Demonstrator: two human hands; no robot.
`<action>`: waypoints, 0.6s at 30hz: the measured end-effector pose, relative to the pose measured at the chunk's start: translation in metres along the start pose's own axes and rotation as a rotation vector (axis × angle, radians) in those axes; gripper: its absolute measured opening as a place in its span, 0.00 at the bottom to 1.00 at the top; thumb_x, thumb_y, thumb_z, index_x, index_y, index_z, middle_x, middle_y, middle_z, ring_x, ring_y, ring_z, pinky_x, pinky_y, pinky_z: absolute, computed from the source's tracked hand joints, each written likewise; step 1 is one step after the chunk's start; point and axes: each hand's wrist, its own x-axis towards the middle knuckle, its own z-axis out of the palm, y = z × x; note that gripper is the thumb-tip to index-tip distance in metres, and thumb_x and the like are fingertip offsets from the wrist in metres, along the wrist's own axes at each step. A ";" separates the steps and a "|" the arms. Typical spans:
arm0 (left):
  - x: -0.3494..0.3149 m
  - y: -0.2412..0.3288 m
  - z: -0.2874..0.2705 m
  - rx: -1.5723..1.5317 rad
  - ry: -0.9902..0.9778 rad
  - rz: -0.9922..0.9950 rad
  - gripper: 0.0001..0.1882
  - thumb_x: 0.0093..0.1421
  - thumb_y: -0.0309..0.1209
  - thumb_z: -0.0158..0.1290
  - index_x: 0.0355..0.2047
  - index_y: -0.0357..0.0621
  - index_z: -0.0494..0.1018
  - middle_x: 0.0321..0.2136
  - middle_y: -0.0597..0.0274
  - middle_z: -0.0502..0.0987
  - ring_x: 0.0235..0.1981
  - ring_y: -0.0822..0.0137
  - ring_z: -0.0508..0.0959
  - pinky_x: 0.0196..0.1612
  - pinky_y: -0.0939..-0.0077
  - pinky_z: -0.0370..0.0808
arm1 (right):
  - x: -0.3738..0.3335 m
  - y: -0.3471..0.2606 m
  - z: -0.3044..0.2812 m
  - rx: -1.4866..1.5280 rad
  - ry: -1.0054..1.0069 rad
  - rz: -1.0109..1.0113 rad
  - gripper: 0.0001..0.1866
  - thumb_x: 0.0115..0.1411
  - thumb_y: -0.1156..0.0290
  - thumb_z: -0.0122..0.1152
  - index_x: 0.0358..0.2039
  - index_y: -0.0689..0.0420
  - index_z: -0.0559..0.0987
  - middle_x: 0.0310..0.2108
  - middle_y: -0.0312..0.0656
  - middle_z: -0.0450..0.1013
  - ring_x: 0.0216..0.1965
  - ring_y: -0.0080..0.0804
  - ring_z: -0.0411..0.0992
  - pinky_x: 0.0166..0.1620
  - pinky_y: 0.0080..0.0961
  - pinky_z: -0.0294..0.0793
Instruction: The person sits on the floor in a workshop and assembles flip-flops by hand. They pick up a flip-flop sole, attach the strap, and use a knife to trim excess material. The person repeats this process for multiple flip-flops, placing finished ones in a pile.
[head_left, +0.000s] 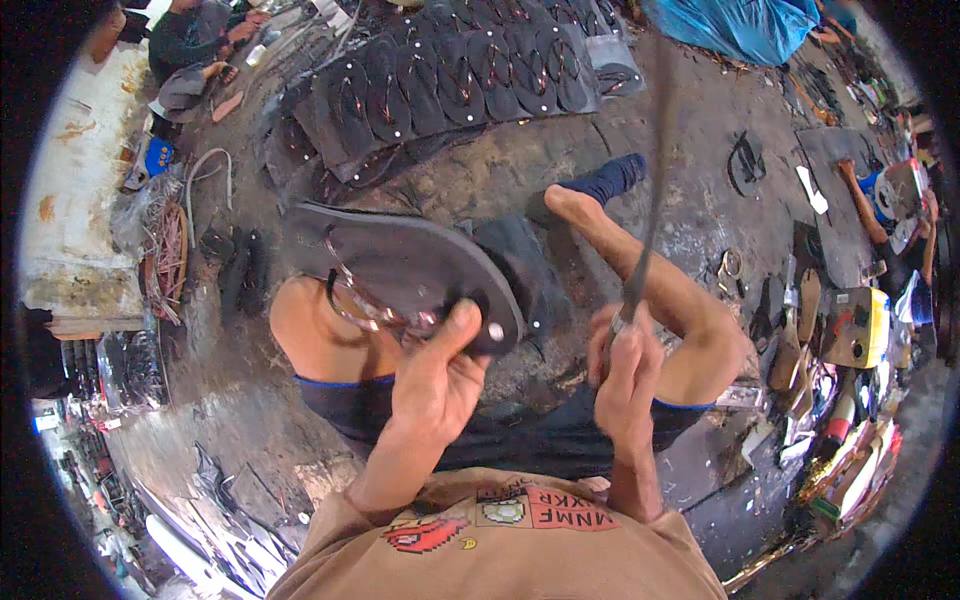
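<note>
One sandal, one long strip, and a few ways to slip

The left hand (440, 385) pinches one end of a dark sandal (420, 255), thumb on top near a white dot (496, 331). The sandal is in front of the person, over the left knee (325, 325). I can't tell if it touches the knee. Its far end sticks out, so it could tip or twist if the thumb gets loose.

The right hand (628, 370) is closed around a long, thin, dark strip (660, 150). I can't tell if it is soft or sharp. The strip's far end goes up past the edge of view, so it could swing and catch on something. If it is sharp, a slip could hurt the bare right leg (690, 290) close by. The shiny straps (350, 300) could snag if the strip brushes them.
</note>
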 end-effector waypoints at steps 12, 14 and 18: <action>0.012 0.011 0.015 -0.020 0.069 0.020 0.13 0.70 0.30 0.60 0.53 0.46 0.76 0.47 0.62 0.84 0.46 0.67 0.85 0.47 0.67 0.89 | -0.102 0.040 -0.011 -0.342 -0.270 0.145 0.24 0.72 0.46 0.53 0.41 0.58 0.75 0.25 0.54 0.73 0.27 0.60 0.76 0.32 0.46 0.72; 0.005 0.007 0.009 0.007 0.033 0.026 0.14 0.71 0.29 0.59 0.55 0.47 0.75 0.49 0.62 0.83 0.48 0.67 0.85 0.48 0.65 0.89 | -0.083 0.050 -0.009 -0.393 -0.254 0.069 0.23 0.72 0.47 0.54 0.42 0.58 0.76 0.26 0.54 0.74 0.28 0.60 0.77 0.31 0.47 0.73; -0.006 0.000 -0.012 0.106 0.034 0.058 0.19 0.68 0.24 0.60 0.59 0.45 0.71 0.50 0.61 0.81 0.50 0.64 0.84 0.52 0.62 0.87 | -0.045 0.045 -0.003 -0.447 -0.289 -0.015 0.22 0.71 0.48 0.57 0.45 0.57 0.77 0.27 0.55 0.76 0.29 0.61 0.77 0.31 0.48 0.72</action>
